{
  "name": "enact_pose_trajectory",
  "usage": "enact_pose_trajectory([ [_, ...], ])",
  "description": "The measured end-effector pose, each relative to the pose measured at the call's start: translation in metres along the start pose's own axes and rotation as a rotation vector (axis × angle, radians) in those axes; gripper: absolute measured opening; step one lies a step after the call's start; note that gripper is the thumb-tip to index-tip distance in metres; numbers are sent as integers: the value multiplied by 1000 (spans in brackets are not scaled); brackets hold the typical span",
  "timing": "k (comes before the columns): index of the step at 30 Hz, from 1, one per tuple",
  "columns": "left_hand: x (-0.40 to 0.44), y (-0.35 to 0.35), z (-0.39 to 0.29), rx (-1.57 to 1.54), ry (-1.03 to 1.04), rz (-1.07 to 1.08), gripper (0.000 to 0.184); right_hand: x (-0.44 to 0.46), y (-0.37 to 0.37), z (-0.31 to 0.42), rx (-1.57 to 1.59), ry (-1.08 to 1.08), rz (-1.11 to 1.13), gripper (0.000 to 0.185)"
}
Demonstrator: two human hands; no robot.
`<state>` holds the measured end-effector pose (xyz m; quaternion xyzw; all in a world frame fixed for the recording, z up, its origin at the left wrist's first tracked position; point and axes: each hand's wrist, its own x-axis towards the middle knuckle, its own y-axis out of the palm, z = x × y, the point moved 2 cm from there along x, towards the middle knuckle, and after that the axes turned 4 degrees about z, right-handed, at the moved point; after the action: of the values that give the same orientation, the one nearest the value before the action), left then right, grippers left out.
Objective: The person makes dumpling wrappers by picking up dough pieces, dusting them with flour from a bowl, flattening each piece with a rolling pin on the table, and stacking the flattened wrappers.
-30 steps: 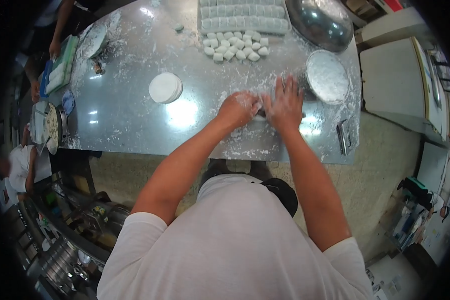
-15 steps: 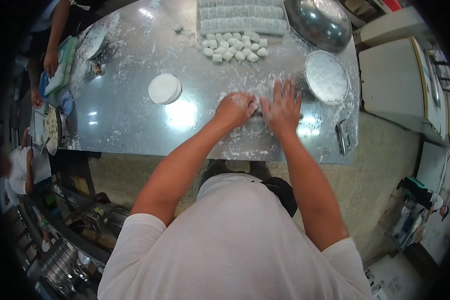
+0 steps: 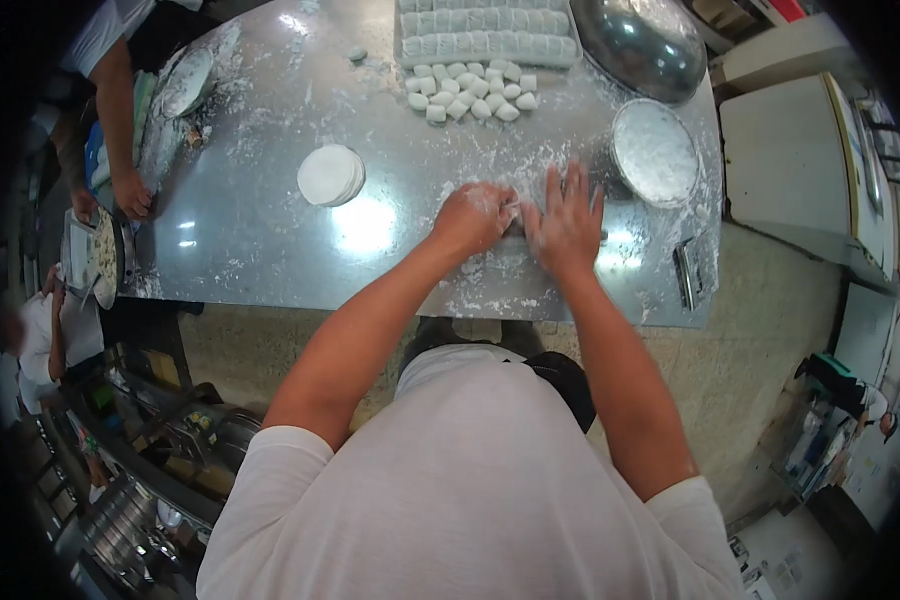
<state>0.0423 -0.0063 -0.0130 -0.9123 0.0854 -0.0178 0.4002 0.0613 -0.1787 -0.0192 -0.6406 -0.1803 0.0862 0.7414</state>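
Note:
My left hand (image 3: 475, 216) is closed, its fingertips pinching the edge of a small piece of white dough (image 3: 514, 207). Close beside it, my right hand (image 3: 567, 222) lies flat with fingers spread, over what looks like a thin rolling pin (image 3: 604, 236) mostly hidden under the palm. Flour dusts both hands and the metal table (image 3: 260, 255). To the left stands a stack of round dough wrappers (image 3: 331, 176). Beyond my hands, several small cut dough pieces (image 3: 470, 92) are grouped together.
A plastic tray (image 3: 486, 50) of dough pieces sits at the back, beside an upturned metal bowl (image 3: 642, 45). A round container of flour (image 3: 655, 153) is on the right, with a metal tool (image 3: 687, 275) nearer the edge. A co-worker's hand (image 3: 133, 195) rests near a filling pan (image 3: 110, 258).
My hands keep nearly the same place, with the dough piece showing a little more at my left fingertips. At the left, the co-worker's arms have moved nearer along the table edge.

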Motion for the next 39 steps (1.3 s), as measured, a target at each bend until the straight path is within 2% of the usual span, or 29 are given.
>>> enact_pose_trajectory([
  [2, -8, -6, -5, 19, -36, 134, 28, -65, 1, -4, 68, -46, 79, 68],
  [3, -17, 2, 3, -57, -70, 47, 24, -88, 0, -9, 130, -86, 91, 68],
  [4, -21, -3, 3, -57, -81, 46, 24, -88, 0, -12, 135, -93, 98, 68],
  [6, -33, -1, 6, -422, -311, 308, 25, -101, -2, -15, 118, -69, 126, 65],
  [8, -31, -1, 4, -412, -300, 351, 24, -45, -11, -2, 25, -40, 167, 65],
  [10, -21, -11, -7, -129, -198, 172, 26, 10, 1, 5, -9, 31, 126, 66],
  [11, -14, -9, -6, -134, -140, 85, 27, 28, 5, 4, 9, 66, 58, 66],
  [15, 4, -4, 2, 1, -2, 9, 28, 5, -4, 4, -11, 53, 71, 67],
  [17, -6, -10, -5, -37, -130, 146, 26, -57, 0, -1, 25, -8, 156, 68],
  [18, -12, -11, -4, -39, -138, 140, 26, -89, -4, -4, 79, -33, 126, 68],
  [20, -28, -4, 9, -403, -350, 275, 24, -103, -5, -6, 141, -50, 112, 68],
  [22, -28, 11, 20, -423, -286, 299, 25, -75, -10, -4, 120, -55, 186, 69],
  [25, -17, -9, -2, -126, -178, 94, 31, 8, 4, 7, 18, 12, 42, 69],
  [28, 0, -3, 0, -13, -43, 77, 31, 30, 5, 6, 47, 31, -35, 68],
  [29, 1, -1, 2, 9, -64, 80, 28, 23, 1, 7, 40, 19, -55, 68],
  [32, -13, -10, -3, -84, -108, 111, 22, -70, -5, 3, 74, -21, 97, 67],
  [33, -20, -8, 1, -202, -222, 142, 19, -87, -13, 3, 129, -57, 109, 66],
  [34, -22, -7, 9, -205, -231, 144, 19, -87, -9, -1, 132, -61, 117, 66],
  [36, -34, 5, 22, -405, -295, 267, 20, -92, -9, -5, 114, -71, 105, 64],
  [38, -28, -10, 6, -302, -316, 315, 24, -33, -8, 0, 19, -37, 147, 67],
  [39, -21, -10, 3, -232, -263, 225, 27, -8, -8, 4, -30, -20, 129, 68],
])
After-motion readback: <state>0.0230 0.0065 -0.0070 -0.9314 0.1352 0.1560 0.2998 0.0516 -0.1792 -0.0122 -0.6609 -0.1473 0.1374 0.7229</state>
